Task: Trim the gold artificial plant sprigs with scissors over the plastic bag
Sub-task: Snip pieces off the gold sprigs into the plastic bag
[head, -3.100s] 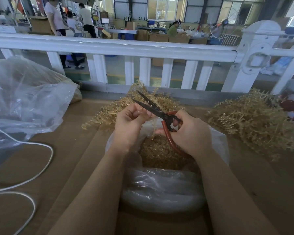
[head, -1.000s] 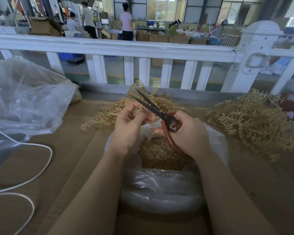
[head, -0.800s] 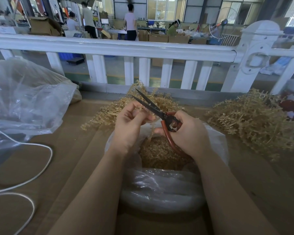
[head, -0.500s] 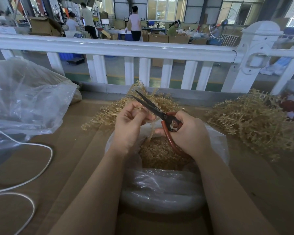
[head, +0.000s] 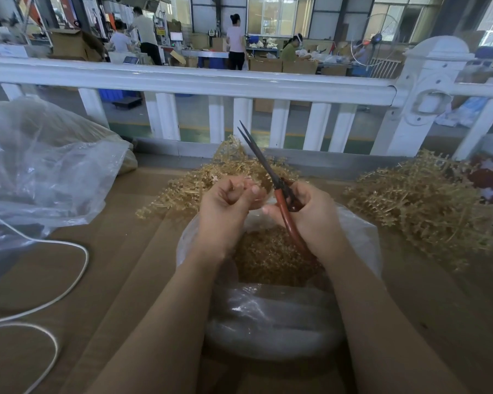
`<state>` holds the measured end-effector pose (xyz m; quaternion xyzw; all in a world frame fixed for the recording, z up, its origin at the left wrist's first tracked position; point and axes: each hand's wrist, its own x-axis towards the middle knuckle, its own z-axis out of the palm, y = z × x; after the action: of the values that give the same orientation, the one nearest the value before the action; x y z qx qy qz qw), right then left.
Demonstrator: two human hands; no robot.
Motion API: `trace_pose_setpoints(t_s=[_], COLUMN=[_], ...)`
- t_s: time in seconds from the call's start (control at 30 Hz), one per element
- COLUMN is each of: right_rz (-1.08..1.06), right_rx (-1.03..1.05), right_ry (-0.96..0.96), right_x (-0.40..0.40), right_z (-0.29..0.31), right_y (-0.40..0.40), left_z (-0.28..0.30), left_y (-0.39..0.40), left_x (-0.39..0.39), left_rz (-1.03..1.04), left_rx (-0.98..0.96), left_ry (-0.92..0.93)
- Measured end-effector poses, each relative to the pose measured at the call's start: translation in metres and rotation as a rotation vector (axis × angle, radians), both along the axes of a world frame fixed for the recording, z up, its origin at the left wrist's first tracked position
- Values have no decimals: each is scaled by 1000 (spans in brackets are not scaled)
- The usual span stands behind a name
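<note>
A small gold sprig (head: pixel 246 185) sits pinched in the left hand (head: pixel 225 207), whose fingers curl in tight around it; the piece is so small and blurred that its shape is hard to make out. Just to its right, the right hand (head: pixel 310 214) grips the scissors (head: pixel 271 177) by their red handles, fingers wrapped round them. The dark blades point up and away from the person, tilted a little left, and stand nearly closed with only a thin gap at the tips. They are beside the sprig, not around it.

Both hands hang over the open mouth of a clear plastic bag (head: pixel 273 314), which holds a heap of gold trimmings (head: pixel 271 251). The bag rests on a brown cardboard surface (head: pixel 120 251).

Beyond the hands, a pile of gold sprigs (head: pixel 208 180) lies against the far edge of the surface. A larger pile (head: pixel 421 206) lies to the right, well apart from the bag. On the left sits a big crumpled clear bag (head: pixel 40 166), and a white cord (head: pixel 69 251) loops across the cardboard near it.

A white railing (head: pixel 199 83) runs behind the worktop. Past it, several people (head: pixel 235 41) stand or sit among cardboard boxes (head: pixel 71 44) on a factory floor.
</note>
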<state>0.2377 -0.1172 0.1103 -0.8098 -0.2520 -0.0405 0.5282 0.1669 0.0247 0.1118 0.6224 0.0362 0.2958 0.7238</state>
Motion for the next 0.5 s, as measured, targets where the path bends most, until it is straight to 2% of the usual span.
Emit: trace_pose_setpoints(t_s=[0.23,0.4,0.5], right_rz=[-35,-42,-39], right_rx=[32,37,108], right_ry=[37,60,64], right_x=[0,-1,-2], right_z=[-2,-1,1], right_y=[3,4,3], left_z=[3,1,2], left_y=[-1,2,7], left_x=[-2,0,-2], left_rz=[-142,-181,-264], left_rx=[-218,-211,-242], left_ry=[46,74,134])
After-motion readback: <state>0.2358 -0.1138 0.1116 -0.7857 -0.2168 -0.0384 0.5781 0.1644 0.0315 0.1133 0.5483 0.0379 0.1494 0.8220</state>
